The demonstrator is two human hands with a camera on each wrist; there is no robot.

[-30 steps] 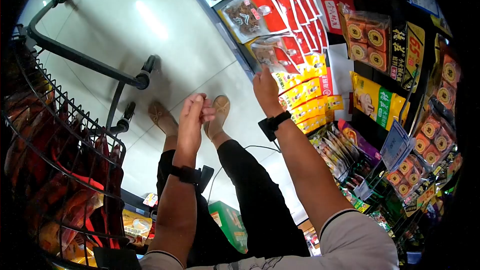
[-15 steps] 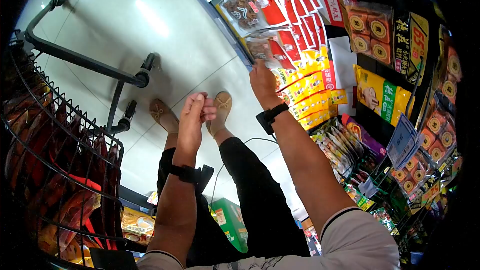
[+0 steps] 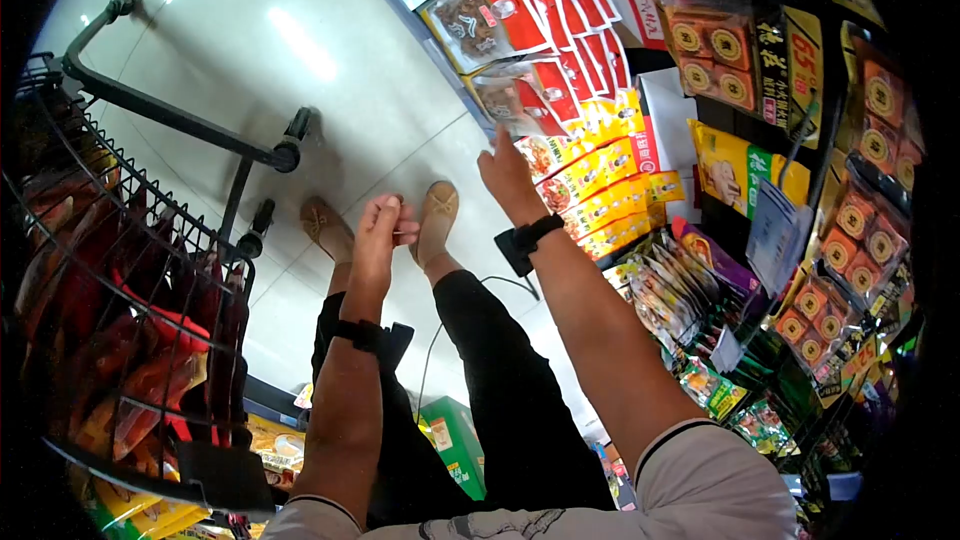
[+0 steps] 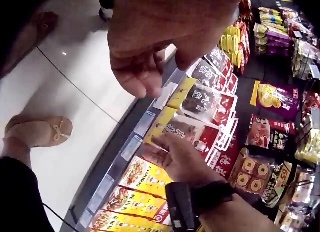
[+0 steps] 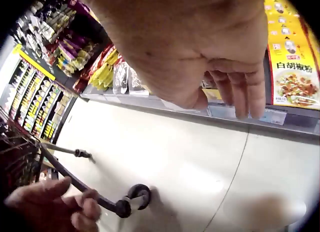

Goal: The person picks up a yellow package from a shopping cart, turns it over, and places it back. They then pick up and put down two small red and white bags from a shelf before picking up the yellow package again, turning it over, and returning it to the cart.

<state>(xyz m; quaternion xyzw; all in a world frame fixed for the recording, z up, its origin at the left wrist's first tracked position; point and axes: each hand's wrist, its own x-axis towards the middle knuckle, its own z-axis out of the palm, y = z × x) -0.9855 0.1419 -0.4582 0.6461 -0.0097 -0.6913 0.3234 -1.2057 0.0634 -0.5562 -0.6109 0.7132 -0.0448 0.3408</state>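
My right hand (image 3: 510, 178) is at the shelf's front edge, just beside a red-and-clear spice pouch (image 3: 522, 98) and several yellow pepper-powder packets (image 3: 610, 150). Its index finger points toward the pouch, and nothing is in its grasp. From the right wrist view, the fingers (image 5: 240, 92) hang in front of the shelf lip, near a yellow packet (image 5: 292, 57) with a food picture. My left hand (image 3: 378, 240) hovers over the floor with its fingers loosely bent and holds nothing. Black straps with small devices circle both wrists.
On the left stands a black wire basket cart (image 3: 130, 310) with red packages inside; its frame (image 3: 175, 120) extends over the tiled floor. To the right, hanging packs of square orange blocks (image 3: 715, 55) and a price tag (image 3: 778, 235) jut out. A green box (image 3: 452, 445) lies behind my legs.
My right hand has shifted slightly left in the head view, and its index finger now sticks out more. The shelf has slid left in the picture as well. My left hand stays nearly still.
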